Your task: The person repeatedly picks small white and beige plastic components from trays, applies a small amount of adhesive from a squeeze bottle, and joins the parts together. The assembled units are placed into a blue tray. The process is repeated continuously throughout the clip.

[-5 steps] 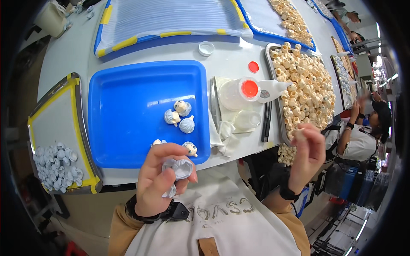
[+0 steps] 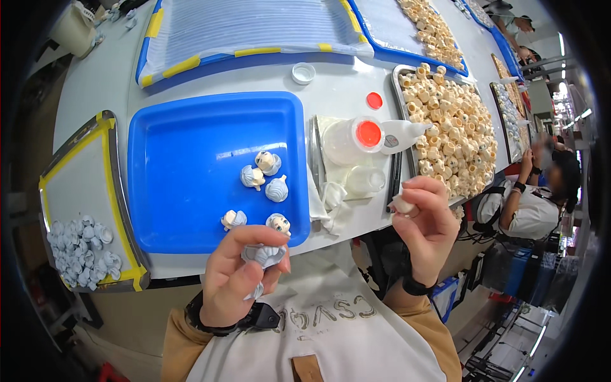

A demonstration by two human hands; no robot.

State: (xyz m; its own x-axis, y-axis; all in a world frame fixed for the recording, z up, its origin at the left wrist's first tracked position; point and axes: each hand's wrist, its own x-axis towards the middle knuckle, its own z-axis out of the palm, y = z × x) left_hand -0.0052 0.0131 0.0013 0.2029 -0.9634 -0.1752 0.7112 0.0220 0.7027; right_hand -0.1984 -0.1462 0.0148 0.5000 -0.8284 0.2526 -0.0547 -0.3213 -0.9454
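My left hand (image 2: 224, 286) is closed around a pale blue-grey doll hair piece (image 2: 267, 256), its hollow side showing. A second small blue-grey piece (image 2: 256, 291) sticks out lower between the fingers. Between thumb and fingertips of my right hand (image 2: 431, 223) is a beige doll head part (image 2: 405, 206), its front mostly hidden. The right hand is level with the left, apart from it, near the metal tray's lower corner. Just beyond my left hand, several doll heads with blue-grey hair (image 2: 279, 223) lie in the blue tray (image 2: 184, 153).
Beige head parts (image 2: 455, 121) fill a metal tray at right. Beside it lie a white squeeze bottle (image 2: 404, 135), a lidded plastic tub (image 2: 347, 143), a clear cup (image 2: 367, 181) and tissue (image 2: 332, 202). Hair pieces (image 2: 83, 251) sit on a taped tray at left. A person (image 2: 538, 194) works far right.
My right hand has come left and slightly down from the metal tray with the head part. The left hand has tilted the hair piece a little.
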